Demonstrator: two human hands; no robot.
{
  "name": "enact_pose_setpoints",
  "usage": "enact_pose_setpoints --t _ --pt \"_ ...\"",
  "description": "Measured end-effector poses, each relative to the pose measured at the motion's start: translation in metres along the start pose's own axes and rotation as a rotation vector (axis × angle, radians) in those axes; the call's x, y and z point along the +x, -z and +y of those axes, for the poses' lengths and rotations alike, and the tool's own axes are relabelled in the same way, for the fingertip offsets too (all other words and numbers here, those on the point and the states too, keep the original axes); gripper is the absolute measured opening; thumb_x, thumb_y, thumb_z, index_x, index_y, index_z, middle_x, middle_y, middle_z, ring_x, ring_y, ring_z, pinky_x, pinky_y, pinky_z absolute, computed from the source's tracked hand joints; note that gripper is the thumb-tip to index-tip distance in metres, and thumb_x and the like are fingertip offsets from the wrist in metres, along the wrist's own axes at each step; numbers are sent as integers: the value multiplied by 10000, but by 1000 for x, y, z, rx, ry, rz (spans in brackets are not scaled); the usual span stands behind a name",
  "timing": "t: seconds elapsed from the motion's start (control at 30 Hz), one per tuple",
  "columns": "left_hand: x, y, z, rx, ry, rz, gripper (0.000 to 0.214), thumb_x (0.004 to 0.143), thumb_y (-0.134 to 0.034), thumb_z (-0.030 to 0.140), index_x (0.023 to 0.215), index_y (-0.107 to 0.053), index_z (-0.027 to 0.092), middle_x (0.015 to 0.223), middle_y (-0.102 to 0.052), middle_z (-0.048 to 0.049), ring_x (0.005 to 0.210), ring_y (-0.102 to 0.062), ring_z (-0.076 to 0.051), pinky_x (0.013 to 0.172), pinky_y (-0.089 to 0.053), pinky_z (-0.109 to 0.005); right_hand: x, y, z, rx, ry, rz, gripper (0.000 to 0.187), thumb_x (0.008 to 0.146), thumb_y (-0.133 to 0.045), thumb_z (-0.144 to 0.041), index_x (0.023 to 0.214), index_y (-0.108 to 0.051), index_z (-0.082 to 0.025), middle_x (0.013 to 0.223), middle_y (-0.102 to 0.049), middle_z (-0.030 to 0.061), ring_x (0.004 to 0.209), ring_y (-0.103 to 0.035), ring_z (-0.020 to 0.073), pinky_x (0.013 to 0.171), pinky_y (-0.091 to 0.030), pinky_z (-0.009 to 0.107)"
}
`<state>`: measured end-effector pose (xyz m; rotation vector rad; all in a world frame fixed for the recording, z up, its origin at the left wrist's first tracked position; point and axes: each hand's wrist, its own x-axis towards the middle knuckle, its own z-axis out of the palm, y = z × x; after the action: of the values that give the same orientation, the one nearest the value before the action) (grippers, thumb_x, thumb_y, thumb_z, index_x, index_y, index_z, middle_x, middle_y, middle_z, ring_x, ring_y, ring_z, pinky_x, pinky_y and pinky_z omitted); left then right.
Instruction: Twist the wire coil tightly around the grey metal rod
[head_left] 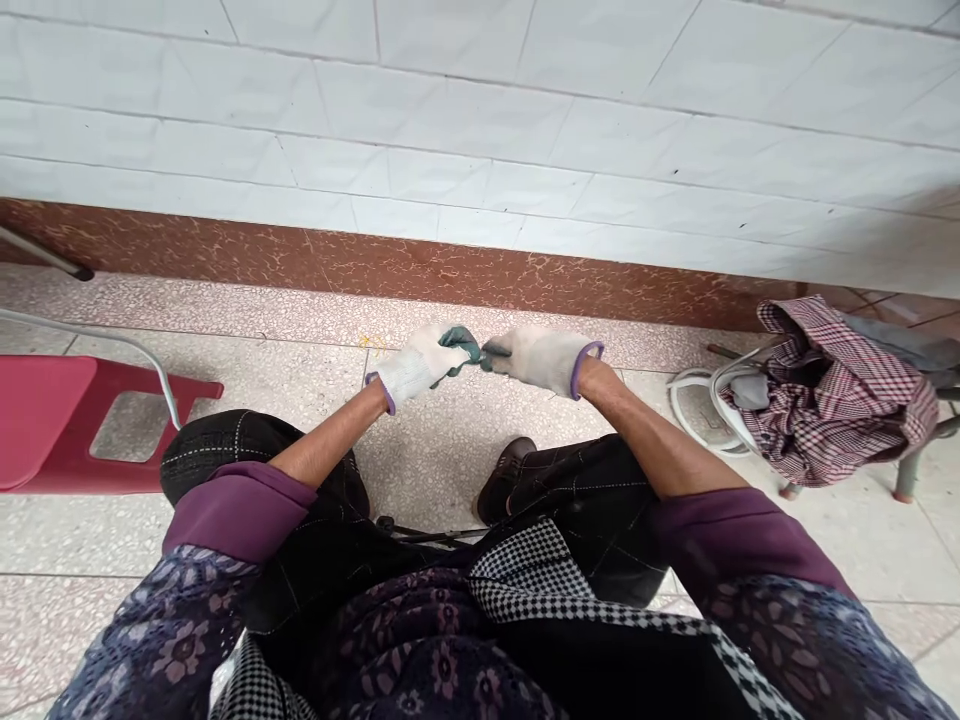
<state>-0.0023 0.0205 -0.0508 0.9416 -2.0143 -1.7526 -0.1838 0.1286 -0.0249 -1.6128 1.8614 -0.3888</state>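
Whatever lay between your left hand (435, 362) and right hand (536, 360) was too small to tell, and your right fingertips (498, 350) seemed slightly blurred. The view's left edge cut off the red stool (45, 420). Near the floor's (420, 450) far edge, checked cloth (847, 395) hid most of the stand (909, 472) beneath.

Red stool (45, 420) at left, grey cable (160, 372) curving across it. Checked cloth (855, 400) heaped at right, white coiled hose (675, 412) just beside. White tiled wall (450, 120), brown baseboard (420, 275) below. Speckled floor (420, 450), yellow bits (371, 342) near baseboard.
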Motion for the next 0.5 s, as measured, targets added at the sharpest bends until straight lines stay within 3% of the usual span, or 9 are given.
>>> enact_pose_setpoints --t 0.17,0.27,0.33,0.43,0.5 --pt "4 -4 -8 -191 48 -32 136 883 -620 158 988 -705 155 531 -506 18 451 -353 -76 427 -249 -232 13 21 1 -201 -54 184 372 966 -544 -476 1121 -739 -201 862 -685 81 781 -622 227 702 -451 355" --pt "5 -4 -11 -204 75 -73 213 937 -522 116 1073 -685 127 527 -476 45 445 -306 -58 452 -253 -224 13 29 -2 -244 -58 222 344 973 -541 -447 1099 -737 -194 856 -681 70 785 -620 213 709 -445 337" --pt "5 -6 -12 -180 89 -69 230 943 -496 90 1082 -675 125 520 -460 60 440 -281 -56 464 -249 -227 11 30 -4 -143 -51 250 294 952 -571 -407 1035 -738 -179 797 -657 55 713 -587 179 649 -432 316" --pt "5 -7 -12 -119 79 -16 224 923 -516 71 1059 -681 136 517 -463 60 451 -297 -69 476 -245 -236 3 27 -8 198 -70 289 266 918 -593 -387 955 -717 -154 702 -584 22 540 -477 112 476 -367 271" --pt "7 -4 -11 -72 54 31 172 900 -562 74 991 -689 146 519 -474 50 469 -322 -77 487 -251 -240 -5 25 -13 415 -45 240 270 895 -606 -393 933 -708 -146 665 -549 5 475 -428 88 392 -321 247"
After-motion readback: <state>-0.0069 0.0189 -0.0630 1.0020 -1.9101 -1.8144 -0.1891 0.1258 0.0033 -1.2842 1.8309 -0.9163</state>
